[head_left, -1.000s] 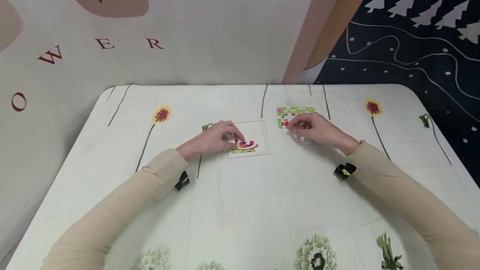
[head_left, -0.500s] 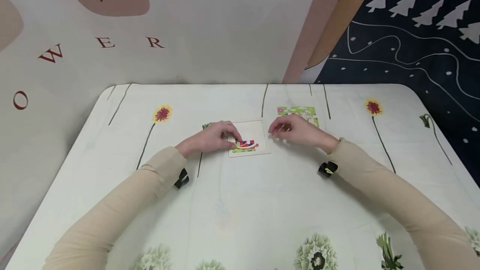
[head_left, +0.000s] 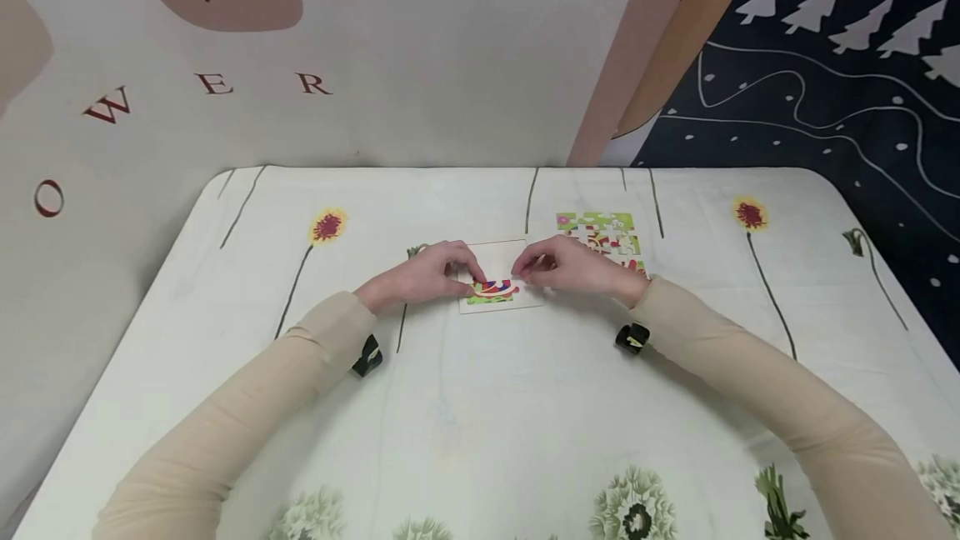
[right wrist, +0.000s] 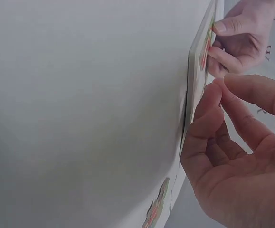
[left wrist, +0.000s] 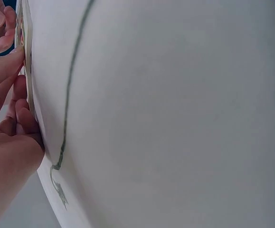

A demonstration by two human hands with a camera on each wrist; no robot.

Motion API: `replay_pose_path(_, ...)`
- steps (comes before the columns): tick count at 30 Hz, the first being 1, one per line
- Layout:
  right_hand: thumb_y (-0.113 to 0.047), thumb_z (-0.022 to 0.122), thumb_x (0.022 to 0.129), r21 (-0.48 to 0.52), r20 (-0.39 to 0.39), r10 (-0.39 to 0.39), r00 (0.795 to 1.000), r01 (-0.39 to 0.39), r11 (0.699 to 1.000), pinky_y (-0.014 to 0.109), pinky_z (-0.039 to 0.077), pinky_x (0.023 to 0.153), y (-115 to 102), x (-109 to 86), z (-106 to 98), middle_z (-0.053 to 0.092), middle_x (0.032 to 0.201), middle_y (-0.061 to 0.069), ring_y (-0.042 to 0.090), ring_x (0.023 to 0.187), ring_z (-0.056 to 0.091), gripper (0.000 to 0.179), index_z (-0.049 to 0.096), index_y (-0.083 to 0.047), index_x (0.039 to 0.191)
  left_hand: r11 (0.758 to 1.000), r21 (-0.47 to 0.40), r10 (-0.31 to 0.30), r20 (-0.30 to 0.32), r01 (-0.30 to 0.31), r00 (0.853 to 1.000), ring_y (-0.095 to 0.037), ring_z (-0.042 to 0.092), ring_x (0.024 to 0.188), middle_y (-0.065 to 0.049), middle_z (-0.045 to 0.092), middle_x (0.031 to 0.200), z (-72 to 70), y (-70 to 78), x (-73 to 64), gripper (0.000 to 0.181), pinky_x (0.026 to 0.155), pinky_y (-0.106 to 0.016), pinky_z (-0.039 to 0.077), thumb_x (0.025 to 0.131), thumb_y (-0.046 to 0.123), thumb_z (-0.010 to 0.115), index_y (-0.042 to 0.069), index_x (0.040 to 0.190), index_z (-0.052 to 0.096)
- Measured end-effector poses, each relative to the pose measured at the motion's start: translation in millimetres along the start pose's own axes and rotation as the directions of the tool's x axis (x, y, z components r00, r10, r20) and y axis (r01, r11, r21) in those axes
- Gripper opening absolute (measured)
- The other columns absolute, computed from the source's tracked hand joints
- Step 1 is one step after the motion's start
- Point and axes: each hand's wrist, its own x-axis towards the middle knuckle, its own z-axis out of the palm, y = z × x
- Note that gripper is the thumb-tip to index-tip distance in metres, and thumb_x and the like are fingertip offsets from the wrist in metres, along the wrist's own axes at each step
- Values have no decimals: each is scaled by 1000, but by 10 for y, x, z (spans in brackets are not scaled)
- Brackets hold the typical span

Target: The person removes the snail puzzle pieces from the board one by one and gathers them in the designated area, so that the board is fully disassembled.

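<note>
My left hand rests on a thin white puzzle board, its thumb and forefinger pressing on the joined puzzle pieces along the near edge. These are green, red, white and blue. My right hand is over the board's right side with thumb and fingertips drawn together in a pinch, at a puzzle piece that the fingers almost wholly hide. The right wrist view shows both hands close together at the board's edge.
Several loose puzzle pieces, green, white and red, lie in a patch behind and beside the right hand, which covers part of them. The flower-printed table cover spreads under everything, and a pale printed cloth rises beyond the table.
My right hand has moved left from the loose puzzle pieces to the board, uncovering more of the patch. The left hand has stayed at the board.
</note>
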Motion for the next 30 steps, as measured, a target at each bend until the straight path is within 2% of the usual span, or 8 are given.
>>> replay_pose_path(7,3,62,88,-36,37,24,999,-23,999,29,44,73,-45,87,56,67,97,8,17,80,56,20,70,1,106,1000,-11,-4,1,4,1000,-22,48,99,-4,60,105,8,-21,22,16,86,-37,37,85,1,69,7,100,72)
replay_pose_path(13,0,64,87,-53,57,56,997,-53,997,27,42,64,-33,142,98,65,86,3,14,70,53,17,70,-1,103,1000,-10,-1,2,1,1000,-22,49,96,-5,60,101,6,-14,29,16,85,-36,37,84,-1,69,6,98,73)
replay_pose_path(19,0,63,87,-66,61,61,996,-57,996,27,41,63,-37,150,120,63,87,4,15,70,52,15,68,-3,101,1000,-11,-9,10,10,1000,-23,48,94,-5,59,98,9,-4,33,16,84,-35,36,83,-2,69,5,97,73)
replay_pose_path(25,2,61,87,-17,53,39,998,-38,999,30,42,69,-43,153,129,61,93,5,19,79,52,13,64,-4,98,1000,-17,-16,9,16,1000,-23,47,94,-6,58,98,13,7,33,14,84,-36,37,83,-2,69,5,95,72)
replay_pose_path(30,4,59,89,30,47,25,999,-26,999,30,42,70,-36,149,132,62,90,6,19,80,53,13,64,-4,97,1000,-17,-9,9,9,1000,-22,48,94,-5,58,98,7,11,33,14,84,-36,36,83,-2,69,5,95,72)
